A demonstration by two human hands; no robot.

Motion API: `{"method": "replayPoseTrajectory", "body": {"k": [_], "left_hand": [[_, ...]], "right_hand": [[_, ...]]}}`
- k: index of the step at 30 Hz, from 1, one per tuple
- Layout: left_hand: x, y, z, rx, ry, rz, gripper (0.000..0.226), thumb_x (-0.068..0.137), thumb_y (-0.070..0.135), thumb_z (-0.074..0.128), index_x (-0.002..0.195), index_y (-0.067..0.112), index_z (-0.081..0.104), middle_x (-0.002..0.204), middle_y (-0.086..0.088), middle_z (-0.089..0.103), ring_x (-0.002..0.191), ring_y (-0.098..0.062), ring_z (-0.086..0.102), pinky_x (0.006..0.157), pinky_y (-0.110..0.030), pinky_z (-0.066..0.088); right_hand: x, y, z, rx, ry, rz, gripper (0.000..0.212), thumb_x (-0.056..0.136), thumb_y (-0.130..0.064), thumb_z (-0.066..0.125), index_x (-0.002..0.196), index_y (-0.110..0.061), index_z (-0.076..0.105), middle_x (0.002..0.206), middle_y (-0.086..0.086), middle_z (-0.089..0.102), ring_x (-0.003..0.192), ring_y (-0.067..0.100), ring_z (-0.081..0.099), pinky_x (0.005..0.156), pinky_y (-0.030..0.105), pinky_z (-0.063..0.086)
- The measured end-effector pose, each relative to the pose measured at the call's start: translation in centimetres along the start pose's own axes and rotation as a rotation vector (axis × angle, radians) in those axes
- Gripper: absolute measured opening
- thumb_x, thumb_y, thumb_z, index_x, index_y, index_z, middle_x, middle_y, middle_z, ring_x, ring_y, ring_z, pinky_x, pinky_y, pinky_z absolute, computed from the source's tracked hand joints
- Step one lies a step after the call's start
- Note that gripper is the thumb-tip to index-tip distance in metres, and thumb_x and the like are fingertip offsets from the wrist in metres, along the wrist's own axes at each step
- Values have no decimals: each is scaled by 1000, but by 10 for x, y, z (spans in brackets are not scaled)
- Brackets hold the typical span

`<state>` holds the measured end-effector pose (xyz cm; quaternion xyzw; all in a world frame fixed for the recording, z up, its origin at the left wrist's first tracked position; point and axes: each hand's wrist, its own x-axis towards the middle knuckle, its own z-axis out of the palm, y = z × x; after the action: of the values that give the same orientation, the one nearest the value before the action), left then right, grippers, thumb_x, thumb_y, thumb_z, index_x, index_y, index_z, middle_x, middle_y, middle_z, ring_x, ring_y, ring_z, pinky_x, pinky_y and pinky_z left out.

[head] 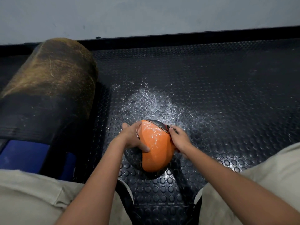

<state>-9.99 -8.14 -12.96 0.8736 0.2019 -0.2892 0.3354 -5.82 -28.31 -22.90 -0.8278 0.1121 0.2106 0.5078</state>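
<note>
Head view: I count one ball (155, 146), orange and black, at lower centre of the frame, studded floor (227, 95) behind it. Two hands clamp it: left hand (133, 138) grips its left side, right hand (178, 138) its right edge. One worn roll (53, 75) upper left.

A worn brown roll (52, 75) lies on the studded floor mat (211, 88), a blue pad (22, 155) beside it.
</note>
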Motion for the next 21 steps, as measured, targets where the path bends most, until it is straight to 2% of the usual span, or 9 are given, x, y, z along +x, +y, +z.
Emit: {"method": "replayPoseTrajectory", "body": {"k": [3,7,9,11,13,14,16,19,21], "left_hand": [[2,-2,-3,81,-41,25,130,57,26,98,158,42,17,155,-7,12,145,-42,24,115,-59,30],[4,0,8,153,-50,34,144,53,60,92,160,35,-2,160,-11,7,149,-40,18,119,-56,29],[4,0,15,143,1,34,151,48,70,88,160,32,-5,163,-11,3,151,-40,14,117,-59,30],[3,-2,20,118,56,62,152,45,67,90,160,27,0,164,-12,8,150,-38,18,116,-60,32],[3,-2,21,108,90,92,150,44,64,91,159,18,7,163,-12,16,149,-35,24,118,-55,31],[3,-1,20,108,100,99,148,44,62,92,158,14,11,162,-12,20,148,-33,26,119,-51,31],[4,-1,18,106,110,95,146,43,60,94,156,11,16,160,-11,25,146,-30,30,119,-46,31],[6,-1,15,96,117,89,150,34,63,94,155,11,22,157,-10,31,143,-29,35,117,-48,34],[7,-3,15,90,122,86,150,34,62,95,156,14,22,158,-10,30,143,-30,34,117,-49,34]], "right_hand": [[0,-13,3,-50,55,-62,26,104,-42,46,120,-36,66,110,-10,69,95,14,63,83,35,55],[1,-27,10,-162,43,-254,27,101,-45,50,123,-42,67,120,-15,67,111,15,58,96,40,51],[3,-18,6,-154,35,-202,30,103,-44,49,128,-39,64,128,-11,64,115,17,59,98,40,51],[3,-4,0,-114,4,-70,35,106,-43,43,136,-34,59,130,-4,63,110,20,61,86,34,52],[0,1,-4,-78,-10,22,36,107,-41,41,137,-29,57,120,-2,64,101,20,62,72,29,49],[0,-1,-4,-64,6,17,34,107,-39,42,134,-29,59,118,-3,64,99,19,63,73,30,50],[1,-14,-2,-81,45,-82,30,105,-38,45,128,-31,63,121,-5,66,104,18,63,87,37,54],[-3,-33,0,-116,8,-238,29,104,-40,48,127,-37,65,121,-12,66,109,13,59,96,36,50],[-2,-28,2,-165,-5,-248,31,103,-45,47,130,-41,62,129,-13,63,118,16,55,102,41,48]]}}
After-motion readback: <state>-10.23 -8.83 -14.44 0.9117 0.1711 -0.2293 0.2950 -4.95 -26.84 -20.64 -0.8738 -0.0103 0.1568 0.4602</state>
